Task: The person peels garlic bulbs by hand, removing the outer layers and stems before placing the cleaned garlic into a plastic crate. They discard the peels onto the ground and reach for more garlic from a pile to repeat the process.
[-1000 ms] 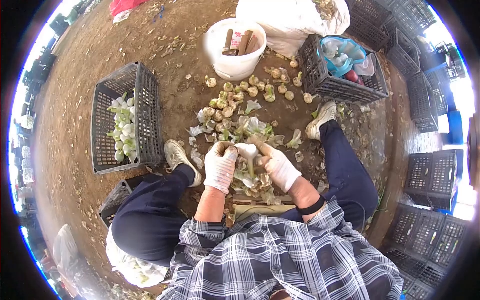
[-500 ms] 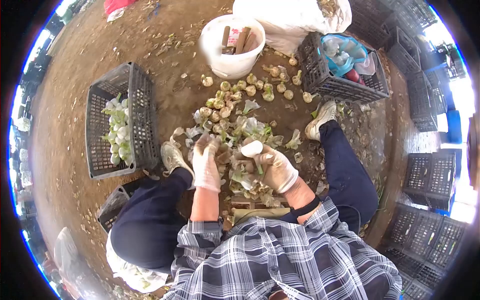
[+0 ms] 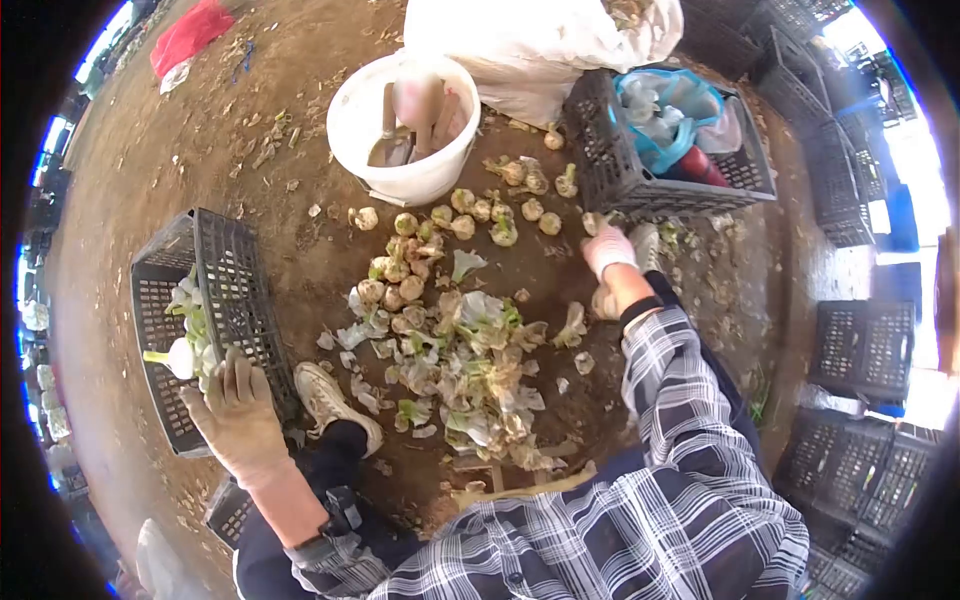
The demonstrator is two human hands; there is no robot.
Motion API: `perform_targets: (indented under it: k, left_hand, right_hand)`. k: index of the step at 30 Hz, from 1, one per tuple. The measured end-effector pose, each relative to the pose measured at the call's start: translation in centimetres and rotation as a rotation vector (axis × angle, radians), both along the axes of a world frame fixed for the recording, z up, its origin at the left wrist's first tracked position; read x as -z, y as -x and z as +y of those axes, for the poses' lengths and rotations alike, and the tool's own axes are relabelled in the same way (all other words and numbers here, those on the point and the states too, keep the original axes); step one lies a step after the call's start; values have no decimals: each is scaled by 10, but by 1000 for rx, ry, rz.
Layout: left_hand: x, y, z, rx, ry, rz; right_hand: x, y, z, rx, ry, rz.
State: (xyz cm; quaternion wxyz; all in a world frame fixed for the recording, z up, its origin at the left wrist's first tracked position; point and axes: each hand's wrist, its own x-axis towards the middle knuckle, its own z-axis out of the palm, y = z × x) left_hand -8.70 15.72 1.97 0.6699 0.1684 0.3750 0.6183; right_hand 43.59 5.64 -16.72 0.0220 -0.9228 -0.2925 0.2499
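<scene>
My left hand point(image 3: 237, 415), in a pale glove, is spread open at the near rim of the black crate point(image 3: 235, 270) on the left. Just beyond its fingertips a peeled white bulb point(image 3: 181, 358) with a green stem is at the other white bulbs in that crate. On the right my right hand point(image 3: 608, 252), also gloved, has its fingers closed round an unpeeled bulb point(image 3: 593, 222) near the right crate's lower corner. Unpeeled bulbs point(image 3: 405, 224) lie on the ground between the hands, above a heap of peelings point(image 3: 485, 370).
A white bucket point(image 3: 425, 183) holding tools stands beyond the bulbs. To its right are a white sack point(image 3: 530, 60) and a black crate point(image 3: 660, 195) with blue bags. Stacked crates point(image 3: 865, 350) line the right side. My left shoe point(image 3: 335, 405) is beside the peelings.
My hands have moved apart from above the peelings, left to the left crate and right to the right crate's corner. The white bulb is now at the left crate. The view has shifted.
</scene>
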Motion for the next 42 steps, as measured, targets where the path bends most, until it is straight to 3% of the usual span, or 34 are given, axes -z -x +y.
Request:
perform_targets:
  k: [1, 4, 7, 11, 13, 16, 18, 20, 23, 26, 27, 30, 37, 40, 41, 42]
  left_hand:
    - [-2, -8, -4, -33, 23, 156]
    - [45, -24, -26, 66, 113, 290]
    - [80, -67, -54, 254, 308, 250]
    - [82, -126, -88, 417, 385, 386]
    - [92, -137, -106, 531, 321, 412]
    - [76, -156, -118, 545, 505, 248]
    - [74, -158, -129, 598, 375, 296]
    - [86, -145, -141, 503, 252, 334]
    - [56, -136, -150, 445, 103, 349]
    - [57, -131, -162, 494, -220, 764]
    - [52, -131, -163, 440, -341, 929]
    - [23, -123, -166, 427, -565, 1272]
    - [-4, -115, -172, 463, -633, 1254]
    - [-4, -115, -176, 577, -404, 897]
    - [-8, -117, -179, 574, -242, 531]
    - [-14, -117, -179, 585, -181, 480]
  right_hand:
    - [13, -13, 5, -47, 44, -20]
    - [21, -24, 23, -110, 105, -57]
    - [38, -20, 23, -97, 72, -174]
    - [38, 15, 0, -128, -204, -71]
    - [9, 73, -15, -279, -411, 17]
    - [-56, 171, -39, -511, -804, 232]
    - [-97, 225, -56, -604, -1034, 469]
    - [-125, 250, -69, -579, -1057, 466]
    - [-151, 242, -76, 98, -889, 1178]
    - [-184, 245, -81, -20, -749, 1183]
    - [-181, 247, -82, -178, -743, 945]
    - [-185, 256, -93, 29, -792, 1158]
    - [-214, 248, -114, 31, -703, 1276]
    - [-209, 244, -118, -59, -773, 1240]
    - [-207, 244, -119, -61, -781, 1227]
    - [-204, 244, -119, -64, -791, 1215]
